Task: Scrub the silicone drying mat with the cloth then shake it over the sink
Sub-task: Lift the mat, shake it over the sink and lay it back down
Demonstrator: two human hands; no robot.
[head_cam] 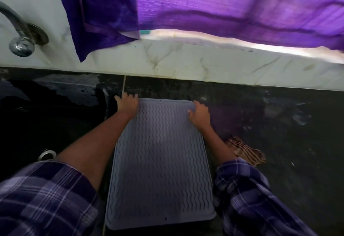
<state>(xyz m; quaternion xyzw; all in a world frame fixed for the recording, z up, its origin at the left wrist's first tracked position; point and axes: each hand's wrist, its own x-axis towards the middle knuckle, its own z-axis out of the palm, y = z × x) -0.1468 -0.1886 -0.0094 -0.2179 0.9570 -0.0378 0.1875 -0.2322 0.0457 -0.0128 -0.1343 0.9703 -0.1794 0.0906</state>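
A grey silicone drying mat with wavy ridges lies lengthwise on the dark counter, just right of the sink. My left hand is on its far left corner, fingers curled over the edge. My right hand grips its far right corner. A brown striped cloth lies crumpled on the counter right of the mat, partly hidden by my right forearm. Neither hand touches the cloth.
A dark sink with a metal drain sits at the left. A chrome tap juts from the marbled wall above it. Purple curtains hang over a sill at the back.
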